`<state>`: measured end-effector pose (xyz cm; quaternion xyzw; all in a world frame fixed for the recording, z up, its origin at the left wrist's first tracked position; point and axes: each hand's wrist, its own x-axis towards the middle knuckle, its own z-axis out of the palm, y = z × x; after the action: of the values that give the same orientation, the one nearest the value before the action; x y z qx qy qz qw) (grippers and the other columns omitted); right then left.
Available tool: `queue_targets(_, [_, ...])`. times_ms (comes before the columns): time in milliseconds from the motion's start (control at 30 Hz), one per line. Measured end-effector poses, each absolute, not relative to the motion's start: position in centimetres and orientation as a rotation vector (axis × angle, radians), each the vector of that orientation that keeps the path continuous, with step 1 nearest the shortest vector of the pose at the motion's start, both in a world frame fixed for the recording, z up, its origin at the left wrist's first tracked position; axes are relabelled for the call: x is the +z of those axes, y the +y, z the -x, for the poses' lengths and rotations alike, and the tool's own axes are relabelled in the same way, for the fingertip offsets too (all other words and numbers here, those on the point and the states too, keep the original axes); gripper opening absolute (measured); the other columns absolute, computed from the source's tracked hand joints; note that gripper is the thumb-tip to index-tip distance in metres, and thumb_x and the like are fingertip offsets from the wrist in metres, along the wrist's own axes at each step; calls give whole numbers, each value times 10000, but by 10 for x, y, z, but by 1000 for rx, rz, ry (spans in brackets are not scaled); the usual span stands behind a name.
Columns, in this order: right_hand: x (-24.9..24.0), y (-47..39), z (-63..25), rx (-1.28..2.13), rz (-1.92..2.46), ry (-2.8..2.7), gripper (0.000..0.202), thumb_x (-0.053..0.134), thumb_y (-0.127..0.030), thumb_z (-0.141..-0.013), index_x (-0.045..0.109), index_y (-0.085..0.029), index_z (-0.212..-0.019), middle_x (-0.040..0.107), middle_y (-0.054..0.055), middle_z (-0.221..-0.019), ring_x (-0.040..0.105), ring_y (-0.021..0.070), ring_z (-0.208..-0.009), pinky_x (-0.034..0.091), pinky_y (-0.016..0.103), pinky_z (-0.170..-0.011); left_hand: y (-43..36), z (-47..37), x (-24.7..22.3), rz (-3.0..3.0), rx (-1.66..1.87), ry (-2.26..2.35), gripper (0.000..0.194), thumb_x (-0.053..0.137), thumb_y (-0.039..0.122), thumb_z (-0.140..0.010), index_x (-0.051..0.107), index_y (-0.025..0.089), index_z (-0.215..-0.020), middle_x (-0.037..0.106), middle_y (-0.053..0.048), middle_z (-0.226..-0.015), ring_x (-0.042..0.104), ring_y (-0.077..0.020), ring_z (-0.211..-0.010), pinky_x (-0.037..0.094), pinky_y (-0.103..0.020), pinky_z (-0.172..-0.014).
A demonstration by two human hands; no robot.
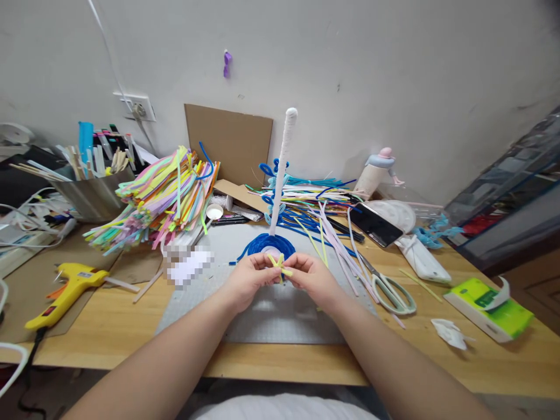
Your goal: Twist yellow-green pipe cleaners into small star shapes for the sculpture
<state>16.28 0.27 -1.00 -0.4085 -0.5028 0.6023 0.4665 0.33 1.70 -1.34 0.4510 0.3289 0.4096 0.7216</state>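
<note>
Above the grey gridded cutting mat [284, 324], a small yellow fuzzy star-shaped piece [280, 266] is being held! One side is pinched by the closed fingertips of the left hand [250, 279], the other by those of the right hand [315, 281]. Just beyond, a blue coiled fuzzy disc [273, 240] is seen, a white fuzzy rod [283, 166] raised upright at its far edge. Off left, a yellow plastic glue gun [72, 289] is laid down.

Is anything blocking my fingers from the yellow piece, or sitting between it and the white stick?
Nothing visible blocks them: your left hand and right hand both hold the yellow piece. In this view, the blue coil shows between that piece and the foot of the white stick.
</note>
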Motion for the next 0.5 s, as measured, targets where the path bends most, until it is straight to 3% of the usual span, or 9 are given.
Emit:
queue_targets(300, [-14,-3,-158,1211,1122,-1370,162,618,-311,-720,553,-166,-687,546,-32,-572,426,75,-462,320,209,-452,18,-4,-13,-757,940,672,194,768,217,-611,657,127,-742,656,-22,-734,571,-80,-635,425,-214,-660])
queue_targets(500, [-15,-21,-153,397,1283,-1894,108,506,-183,-811,613,-190,-793,631,26,-748,564,149,-680,380,260,-609,15,-8,-9,-904,1103,804,216,778,253,-575,604,129,-609,625,3,-606,548,-87,-576,421,-218,-614])
